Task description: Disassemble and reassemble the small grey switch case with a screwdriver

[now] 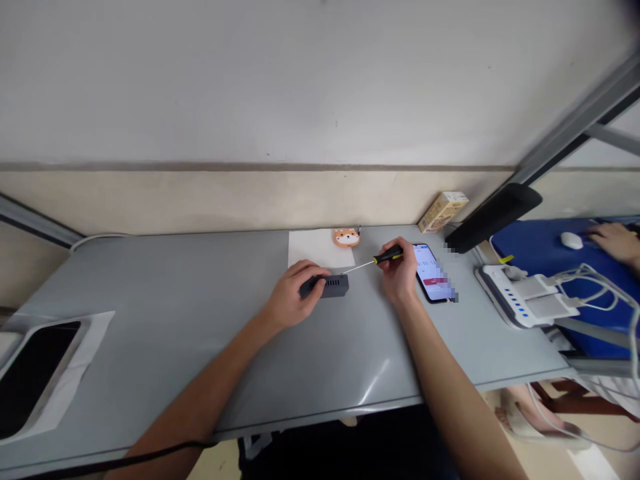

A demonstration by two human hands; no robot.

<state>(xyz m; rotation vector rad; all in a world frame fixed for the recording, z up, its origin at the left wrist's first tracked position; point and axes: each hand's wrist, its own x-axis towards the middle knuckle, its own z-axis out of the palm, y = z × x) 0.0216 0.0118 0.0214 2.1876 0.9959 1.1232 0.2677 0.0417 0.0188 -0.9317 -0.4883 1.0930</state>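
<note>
A small dark grey box with slotted vents point(336, 287) rests on the grey table, and my left hand point(295, 293) grips its left end with the thumb in front and fingers over the top. In my right hand point(399, 273) is a screwdriver point(384, 256) with a black and yellow handle. Its thin metal shaft slants down to the left, the tip at the top of the box near its right end. Whether the tip sits in a screw is too small to tell. Behind the box lies a white sheet of paper point(310, 248).
An orange animal-face case point(347, 237) sits on the paper. Right of my right hand lies a lit phone point(431, 277). Farther right stand a carton point(443, 212), a black upright object point(493, 217) and a power strip with cables point(515, 300). Another person's hand point(617, 241) is beyond.
</note>
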